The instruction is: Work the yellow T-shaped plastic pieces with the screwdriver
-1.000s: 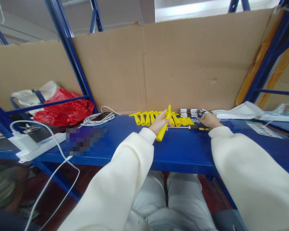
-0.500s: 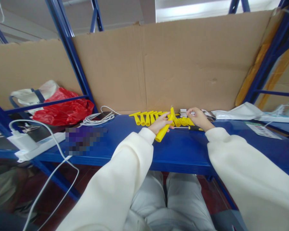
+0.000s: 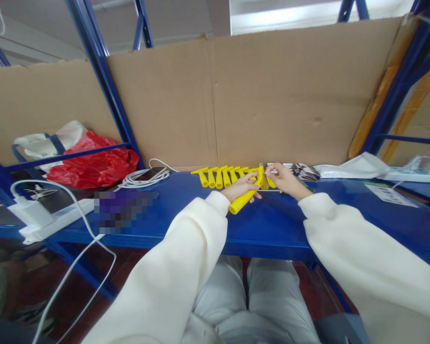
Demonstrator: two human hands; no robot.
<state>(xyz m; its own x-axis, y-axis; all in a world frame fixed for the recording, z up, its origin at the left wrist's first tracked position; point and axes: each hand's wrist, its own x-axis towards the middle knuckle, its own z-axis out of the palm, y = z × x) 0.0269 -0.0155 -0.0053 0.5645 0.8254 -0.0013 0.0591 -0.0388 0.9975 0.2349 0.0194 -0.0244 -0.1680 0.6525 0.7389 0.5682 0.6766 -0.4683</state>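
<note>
My left hand (image 3: pixel 240 187) is closed round a long yellow plastic piece (image 3: pixel 239 203), holding it slanted over the blue shelf (image 3: pixel 186 210). My right hand (image 3: pixel 285 180) is pinched at that piece's upper end, its fingertips together on something too small to name. A row of several yellow T-shaped pieces (image 3: pixel 217 176) lies just behind my left hand, against the cardboard. Small black-and-white items (image 3: pixel 305 170) lie to the right of my right hand.
A cardboard wall (image 3: pixel 272 95) closes the back of the shelf. A coiled white cable (image 3: pixel 143 177) and a red bag (image 3: pixel 93 165) lie to the left, a white power strip (image 3: pixel 53 219) at the left edge, and a white bag (image 3: pixel 354 167) to the right.
My right hand moved left from the screwdriver to the small stacked items, then to the top of the yellow piece. My left hand tilted the piece lower.
</note>
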